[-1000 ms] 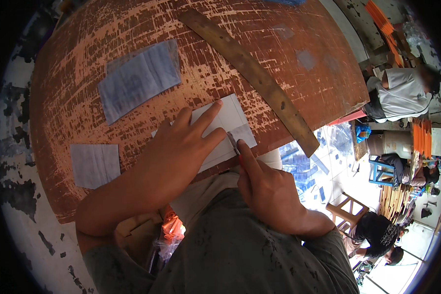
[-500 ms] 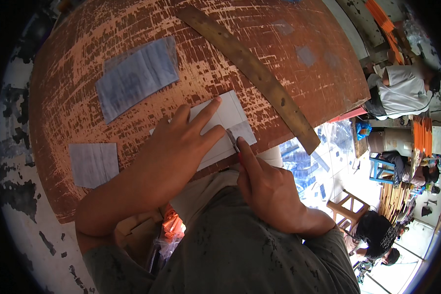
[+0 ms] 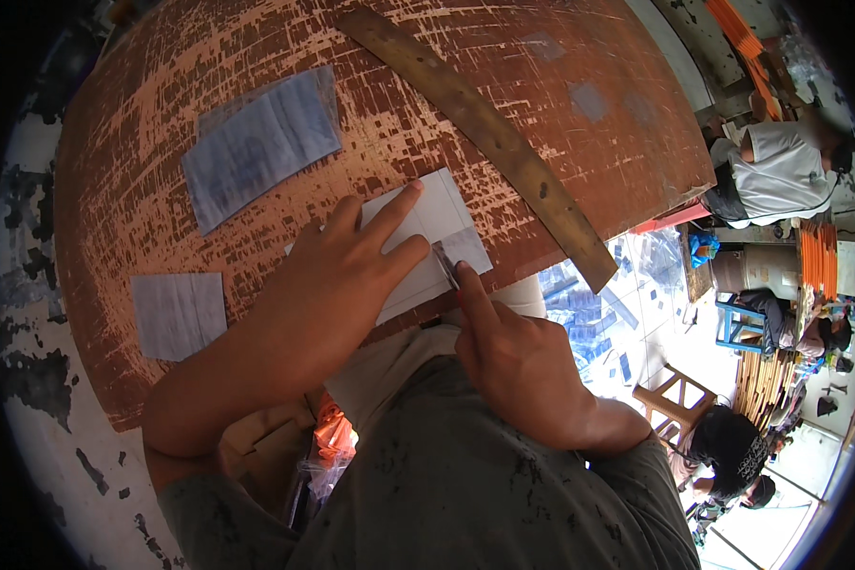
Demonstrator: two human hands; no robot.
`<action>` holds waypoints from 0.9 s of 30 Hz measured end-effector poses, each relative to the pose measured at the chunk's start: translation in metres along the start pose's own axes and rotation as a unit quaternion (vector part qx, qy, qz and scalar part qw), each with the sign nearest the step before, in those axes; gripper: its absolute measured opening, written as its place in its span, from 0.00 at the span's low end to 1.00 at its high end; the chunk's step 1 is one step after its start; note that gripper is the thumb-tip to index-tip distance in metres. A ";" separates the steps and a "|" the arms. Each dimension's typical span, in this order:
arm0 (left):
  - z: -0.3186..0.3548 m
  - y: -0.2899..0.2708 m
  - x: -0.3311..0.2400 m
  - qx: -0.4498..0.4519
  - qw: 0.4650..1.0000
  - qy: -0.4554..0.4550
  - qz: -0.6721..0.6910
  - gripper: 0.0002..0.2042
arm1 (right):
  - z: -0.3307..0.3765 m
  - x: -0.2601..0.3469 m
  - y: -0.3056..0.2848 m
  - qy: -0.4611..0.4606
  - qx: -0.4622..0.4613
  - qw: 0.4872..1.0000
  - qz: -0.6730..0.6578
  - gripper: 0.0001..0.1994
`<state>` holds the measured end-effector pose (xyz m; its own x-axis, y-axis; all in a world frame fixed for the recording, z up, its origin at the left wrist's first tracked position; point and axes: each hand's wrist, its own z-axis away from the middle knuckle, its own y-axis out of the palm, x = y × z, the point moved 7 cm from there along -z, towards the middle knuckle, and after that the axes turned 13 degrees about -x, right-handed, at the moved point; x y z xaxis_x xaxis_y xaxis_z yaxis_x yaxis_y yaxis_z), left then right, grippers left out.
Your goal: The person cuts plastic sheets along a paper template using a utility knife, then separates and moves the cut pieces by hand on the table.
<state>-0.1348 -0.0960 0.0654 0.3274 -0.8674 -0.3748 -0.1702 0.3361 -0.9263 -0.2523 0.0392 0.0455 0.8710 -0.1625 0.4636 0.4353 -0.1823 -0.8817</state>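
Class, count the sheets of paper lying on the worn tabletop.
3: one under the left hand at the near edge, one bluish sheet farther back, one small sheet at left.

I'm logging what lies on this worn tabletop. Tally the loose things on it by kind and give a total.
White paper sheet under the left hand: 1
Grey-blue paper pieces: 2
Long brass-coloured ruler: 1
Small blade held by the right hand: 1
Total: 5
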 end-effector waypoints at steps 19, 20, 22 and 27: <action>-0.001 -0.004 -0.003 -0.026 0.999 -0.021 -0.014 0.23 | 0.027 0.002 -0.004 -0.013 0.016 1.000 0.010 0.34; -0.002 -0.005 -0.003 -0.025 0.999 -0.023 -0.012 0.22 | 0.029 0.001 -0.003 -0.013 0.021 1.000 0.010 0.35; -0.001 -0.005 -0.004 -0.024 0.999 -0.025 -0.012 0.22 | 0.031 0.001 -0.003 -0.018 0.015 1.000 0.011 0.35; -0.002 -0.005 -0.004 -0.028 0.999 -0.025 -0.016 0.22 | 0.037 0.001 -0.003 -0.018 0.017 1.000 0.019 0.35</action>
<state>-0.1371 -0.0954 0.0719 0.3795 -0.8575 -0.3475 -0.2108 0.2856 -0.9349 -0.2447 0.0751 0.0455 0.8946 -0.1332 0.4265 0.4083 -0.1435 -0.9015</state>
